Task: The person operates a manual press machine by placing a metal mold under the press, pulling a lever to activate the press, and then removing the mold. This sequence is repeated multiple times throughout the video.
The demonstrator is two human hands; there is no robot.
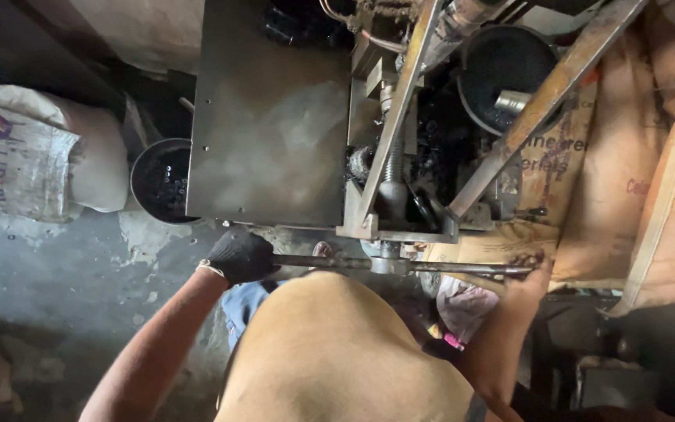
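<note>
While the crossbar handle (pixel 400 266) lies level across the near edge of the screw press (pixel 384 156), its long axis runs side to side — the gloved left hand (pixel 240 256) clenched on one end, the bare right hand (pixel 526 270) grasping the other, both equally near.

gloved left hand (pixel 240 256) grips bar (pixel 400 266) | bare right hand (pixel 529 270) grips other end

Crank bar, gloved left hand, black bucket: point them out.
Crank bar (pixel 462 267): head view, right half of the shaft.
Gloved left hand (pixel 240 256): head view, back of glove.
Black bucket (pixel 158 181): head view, dark inside.
</note>
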